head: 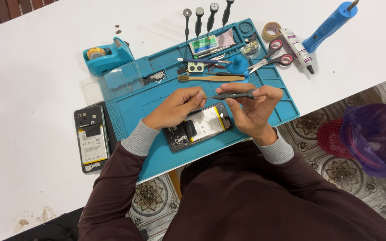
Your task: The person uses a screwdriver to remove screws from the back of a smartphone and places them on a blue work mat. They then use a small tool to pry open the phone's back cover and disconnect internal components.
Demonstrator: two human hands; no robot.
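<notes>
Overhead view of a repair station on a white tabletop (32,71). A blue work mat (264,96) carries an opened phone (198,127), back cover removed, its yellow-edged battery exposed; the phone lies near the mat's front edge, directly beneath both hands. The right hand (251,111) holds a slim grey screwdriver (233,95) roughly level above the phone, fingers clamped on its handle. The left hand (175,107) has thumb and forefinger pinched together at the screwdriver's tip; whether a screw or bit sits between them is too small to tell.

Behind the hands, on the mat: a wooden-handled brush (211,78), a small camera module (195,67) and tweezers (204,60). Four further screwdrivers (205,18) stand in a row at the mat's far edge. To the right of them lie scissors with red-and-grey handles (271,56), a roll of tape (271,30), a glue tube (296,43) and a blue hand tool (331,22). A blue tape dispenser (108,56) sits at the mat's left far corner. A second opened phone (91,138) lies on the tabletop just left of the mat. A bin lined with a purple bag (374,136) stands on the patterned floor at right.
</notes>
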